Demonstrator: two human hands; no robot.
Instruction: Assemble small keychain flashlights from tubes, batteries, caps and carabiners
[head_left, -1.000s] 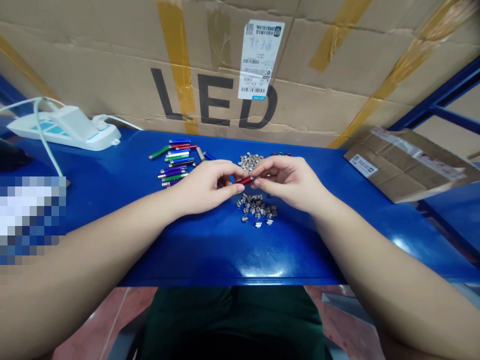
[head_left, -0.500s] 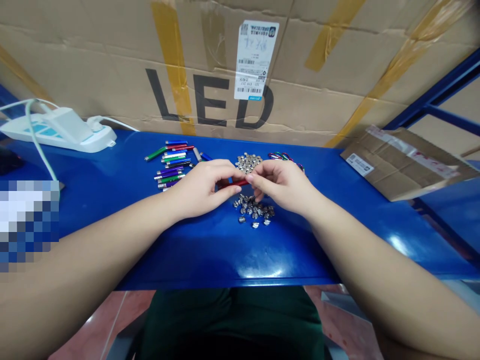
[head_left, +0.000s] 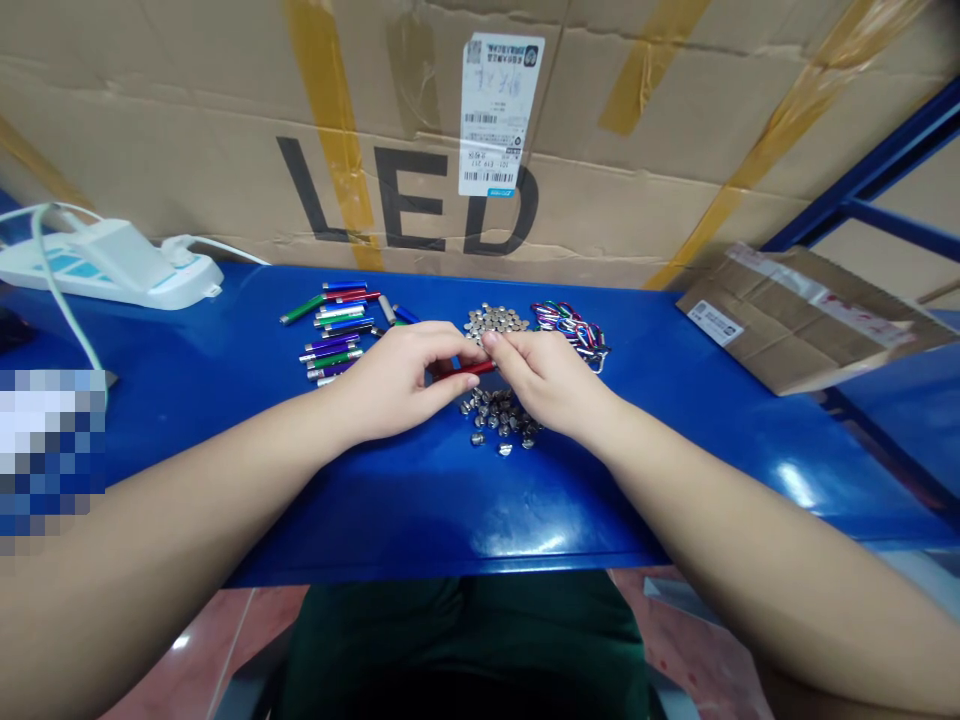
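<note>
Between my left hand (head_left: 394, 385) and my right hand (head_left: 544, 382) a slim red metal tube (head_left: 474, 368) lies level, pinched by the fingers of both. Its left end is hidden in my left fingers. Just beyond my fingers sits a heap of small silver metal caps (head_left: 495, 320), and a looser scatter of the same caps (head_left: 499, 420) lies below my wrists, close to my right hand. Left of my left hand, several coloured metal tubes (head_left: 330, 330) lie in rough rows. Several coloured carabiner clips (head_left: 570, 332) are tangled beyond my right hand.
All of this lies on a glossy blue table (head_left: 420, 500). A white power strip (head_left: 112, 265) with a cable stands at the back left, and a flat cardboard parcel (head_left: 795, 320) at the back right. A large taped carton marked LED (head_left: 405, 200) closes off the far side.
The view has shifted slightly, so the table contents sit further left and more carabiner clips show. Both hands still hold the red tube, now closer to the upper heap of caps.
</note>
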